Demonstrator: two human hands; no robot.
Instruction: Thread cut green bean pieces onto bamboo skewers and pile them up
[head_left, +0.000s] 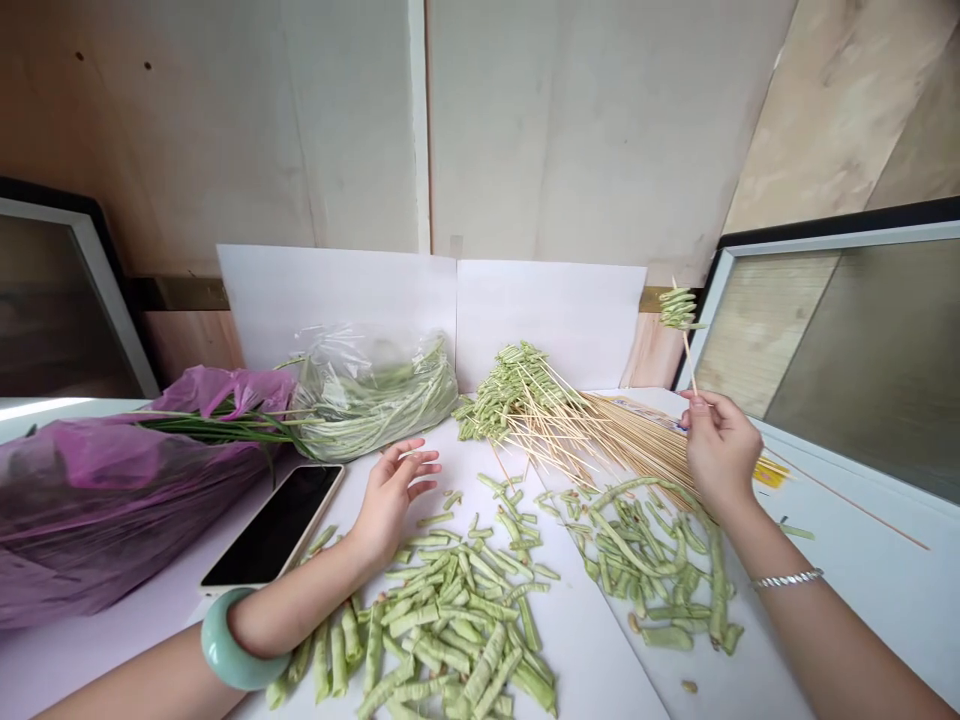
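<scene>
Raised at the right, my right hand [720, 440] pinches the lower end of a bamboo skewer [689, 362]. Several pieces of green bean [678, 308] are threaded near its upper tip. My left hand [397, 490] hovers with fingers apart and nothing in them, above the cut bean pieces [450, 620] heaped on the white table. Between the hands, toward the back, lies a stack of filled bean skewers [517, 385], their bare sticks pointing right. A bundle of bare skewers [637, 440] lies beside it, partly behind my right hand.
A phone [274, 525] lies left of my left hand. Behind it are a clear bag of long beans [375, 395] and a purple bag [112, 500] with green stalks. Bean scraps [667, 560] lie front right. White boards [547, 320] stand against the wall.
</scene>
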